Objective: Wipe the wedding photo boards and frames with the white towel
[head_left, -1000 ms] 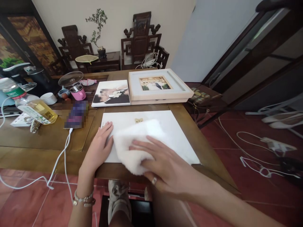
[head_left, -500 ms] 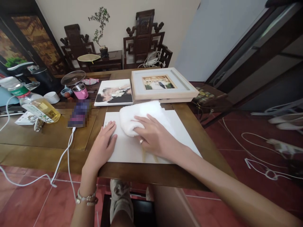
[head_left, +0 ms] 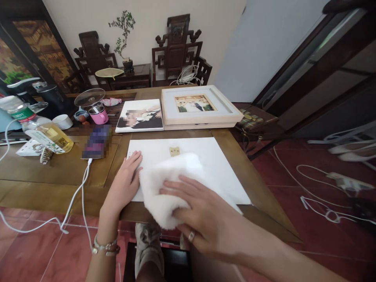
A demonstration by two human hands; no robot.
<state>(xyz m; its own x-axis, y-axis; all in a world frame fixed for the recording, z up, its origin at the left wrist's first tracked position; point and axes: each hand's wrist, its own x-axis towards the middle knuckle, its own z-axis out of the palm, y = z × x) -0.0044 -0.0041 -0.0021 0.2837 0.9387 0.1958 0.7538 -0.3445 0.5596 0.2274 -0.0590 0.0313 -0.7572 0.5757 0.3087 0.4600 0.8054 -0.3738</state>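
Observation:
A white fluffy towel (head_left: 167,176) is bunched under my right hand (head_left: 199,215), whose fingers press into it and curl round its near side. The towel lies over the near part of a flat white panel (head_left: 227,172) and overhangs its front edge. A small gold-coloured piece (head_left: 174,151) with dark dots shows on the panel just beyond the towel. My left hand (head_left: 125,180) rests flat on the panel's left edge, fingers stretched out. The middle of the panel is hidden by the towel.
Behind the panel lie a photo print (head_left: 140,115) and a framed photo (head_left: 202,107) in a pale wooden box frame. To the left are a phone (head_left: 96,141) on a white cable (head_left: 82,188), a tilted bottle (head_left: 44,131) and a pink mug (head_left: 99,115). The wooden table (head_left: 88,192) ends close in front.
My right hand has drawn the towel toward me, from the panel's far part to its front edge, uncovering the gold-coloured piece. The left hand has stayed in place.

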